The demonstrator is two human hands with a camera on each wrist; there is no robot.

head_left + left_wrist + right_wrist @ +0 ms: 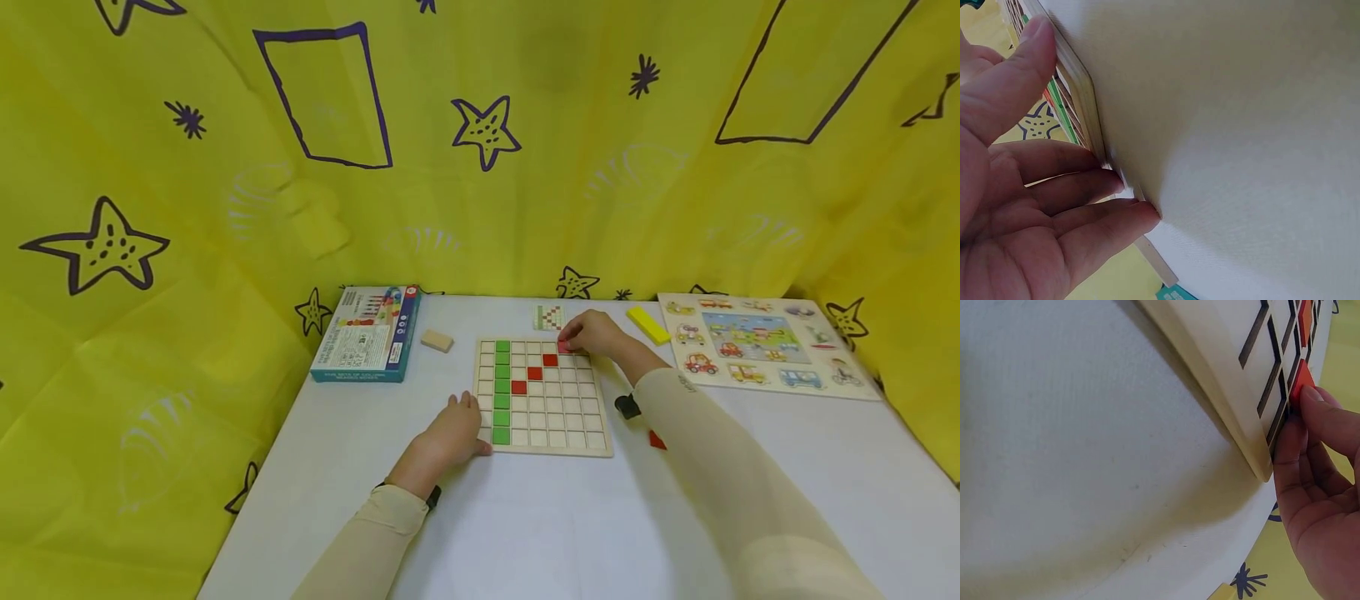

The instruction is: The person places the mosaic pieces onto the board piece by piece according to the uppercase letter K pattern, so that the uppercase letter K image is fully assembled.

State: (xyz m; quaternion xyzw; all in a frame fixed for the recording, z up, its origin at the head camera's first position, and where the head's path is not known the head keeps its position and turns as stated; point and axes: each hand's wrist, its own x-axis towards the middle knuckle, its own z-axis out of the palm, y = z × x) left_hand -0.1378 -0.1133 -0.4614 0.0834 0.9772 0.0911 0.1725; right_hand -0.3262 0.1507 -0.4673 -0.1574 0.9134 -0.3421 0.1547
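Note:
A wooden grid board (pixel 551 453) lies on the table, with a column of green tiles (pixel 502 387) at its left and red tiles (pixel 535 373) rising diagonally to the right. My right hand (pixel 597 335) is at the board's far edge and pinches a red square tile (pixel 1301 382) between thumb and fingers, over a cell of the top row. Whether that tile is fully seated cannot be told. At the near left corner, my left hand (pixel 448 433) touches the board, fingers extended along its left side and thumb at the front edge.
Beyond the board lies a small pattern card (pixel 549 317). A plain wooden block (pixel 437 340) and a game box (pixel 367 333) are to the left. Rightward are a yellow block (pixel 648 325), a vehicle puzzle (pixel 765 342) and a red piece (pixel 657 440) partly behind the right sleeve.

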